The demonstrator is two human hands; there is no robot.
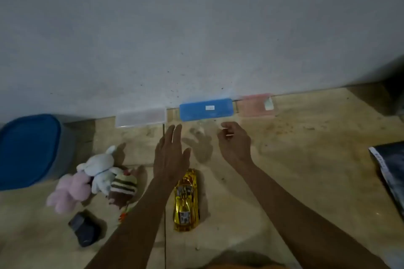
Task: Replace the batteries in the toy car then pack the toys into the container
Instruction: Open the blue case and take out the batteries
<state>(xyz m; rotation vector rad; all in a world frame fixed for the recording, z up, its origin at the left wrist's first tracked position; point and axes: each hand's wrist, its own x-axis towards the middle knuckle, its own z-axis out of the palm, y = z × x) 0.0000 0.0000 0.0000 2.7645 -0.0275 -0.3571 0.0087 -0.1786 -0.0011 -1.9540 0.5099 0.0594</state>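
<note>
Nothing packed yet: my flat, spread left hand and loosely curled right hand hover empty beyond the shiny gold plastic toy car.

One gold toy car, three plush toys, three flat cases, one blue-lidded container, two hands.

We see a toy car with a glossy, mirror-like gold shell that looks like chromed plastic, while the white plush rabbit, the pink plush toy and the striped plush toy beside it are soft, fuzzy cloth. The blue case and the clear case look like smooth plastic, as does the matt blue lid of the container. We find the floor a dull, dusty, mottled tan surface and the wall matt and slightly rough.
</note>
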